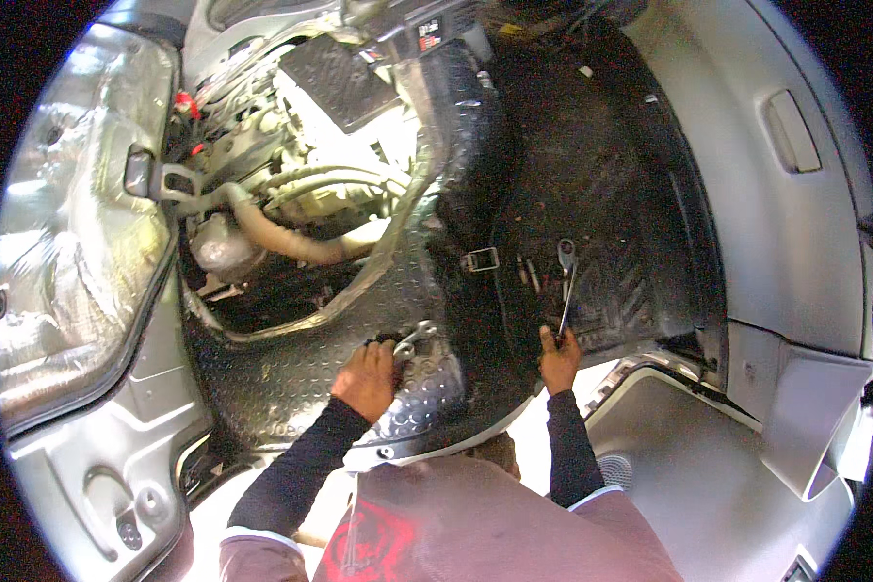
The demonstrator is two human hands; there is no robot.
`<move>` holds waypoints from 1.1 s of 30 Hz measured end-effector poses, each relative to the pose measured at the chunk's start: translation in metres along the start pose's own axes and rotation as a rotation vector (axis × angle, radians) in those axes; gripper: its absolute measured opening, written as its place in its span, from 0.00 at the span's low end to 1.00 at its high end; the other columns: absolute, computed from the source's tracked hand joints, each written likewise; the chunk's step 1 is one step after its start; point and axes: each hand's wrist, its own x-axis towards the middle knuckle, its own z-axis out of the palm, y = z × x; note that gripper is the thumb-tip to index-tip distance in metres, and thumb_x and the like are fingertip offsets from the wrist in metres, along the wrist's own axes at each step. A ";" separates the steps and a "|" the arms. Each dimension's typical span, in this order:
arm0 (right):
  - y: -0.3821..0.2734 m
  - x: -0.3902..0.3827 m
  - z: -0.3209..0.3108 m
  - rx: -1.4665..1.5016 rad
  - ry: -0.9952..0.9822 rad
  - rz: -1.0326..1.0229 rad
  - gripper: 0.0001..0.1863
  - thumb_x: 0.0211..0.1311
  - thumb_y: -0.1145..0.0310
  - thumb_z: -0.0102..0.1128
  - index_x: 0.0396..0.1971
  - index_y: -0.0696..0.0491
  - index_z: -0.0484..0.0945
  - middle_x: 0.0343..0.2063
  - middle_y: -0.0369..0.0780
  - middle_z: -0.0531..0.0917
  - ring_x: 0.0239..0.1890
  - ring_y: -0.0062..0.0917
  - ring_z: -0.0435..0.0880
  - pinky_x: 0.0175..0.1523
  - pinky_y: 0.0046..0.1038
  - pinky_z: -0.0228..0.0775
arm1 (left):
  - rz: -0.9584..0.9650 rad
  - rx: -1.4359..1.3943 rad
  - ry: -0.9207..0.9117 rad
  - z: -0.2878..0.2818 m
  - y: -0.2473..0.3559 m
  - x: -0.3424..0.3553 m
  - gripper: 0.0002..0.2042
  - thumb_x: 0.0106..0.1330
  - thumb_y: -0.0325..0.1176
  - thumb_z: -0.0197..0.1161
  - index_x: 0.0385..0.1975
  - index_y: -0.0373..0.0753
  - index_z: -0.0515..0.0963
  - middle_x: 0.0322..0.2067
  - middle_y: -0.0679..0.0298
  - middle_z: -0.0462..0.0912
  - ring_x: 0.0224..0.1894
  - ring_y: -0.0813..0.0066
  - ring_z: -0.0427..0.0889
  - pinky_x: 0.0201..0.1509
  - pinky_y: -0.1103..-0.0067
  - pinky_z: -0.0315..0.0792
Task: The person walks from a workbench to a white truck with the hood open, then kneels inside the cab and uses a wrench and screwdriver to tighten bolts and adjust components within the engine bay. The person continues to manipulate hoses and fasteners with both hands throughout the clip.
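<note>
In the head view, my left hand (366, 378) is closed on short metal wrenches (415, 338), held over the black dimpled floor covering (436, 388) below the engine opening. My right hand (559, 361) grips the lower end of a long ratcheting wrench (567, 276), its ring head pointing away from me over the dark footwell mat (601, 175). A few small tools (526, 274) lie on the mat just left of that wrench. A metal buckle (482, 259) lies further left on the mat's edge.
An exposed engine bay (276, 242) with hoses and a round reservoir fills the upper left, beside a raised foil-lined panel (82, 242). A grey door panel (786, 252) bounds the right. A door sill (611, 388) and grey trim run along the near edge.
</note>
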 end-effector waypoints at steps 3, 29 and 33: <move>-0.003 0.005 -0.028 0.123 -0.061 0.236 0.19 0.63 0.60 0.66 0.48 0.55 0.78 0.27 0.33 0.79 0.28 0.18 0.73 0.33 0.23 0.66 | -0.107 -0.213 0.063 -0.012 0.033 0.026 0.13 0.66 0.36 0.55 0.44 0.36 0.70 0.33 0.49 0.80 0.35 0.45 0.79 0.38 0.59 0.75; -0.361 0.018 -0.003 0.211 -0.229 -0.542 0.13 0.55 0.78 0.68 0.41 0.59 0.79 0.42 0.43 0.83 0.41 0.26 0.82 0.50 0.27 0.74 | -0.392 -1.074 0.783 -0.054 -0.144 0.090 0.11 0.64 0.30 0.61 0.44 0.33 0.78 0.35 0.59 0.84 0.38 0.70 0.82 0.44 0.73 0.75; -0.439 0.029 0.127 0.090 -0.501 -0.823 0.11 0.55 0.76 0.71 0.35 0.60 0.78 0.29 0.37 0.82 0.32 0.16 0.80 0.39 0.21 0.74 | -0.666 -0.893 1.001 -0.045 -0.250 0.104 0.18 0.62 0.30 0.62 0.52 0.35 0.76 0.48 0.55 0.81 0.49 0.64 0.79 0.55 0.71 0.72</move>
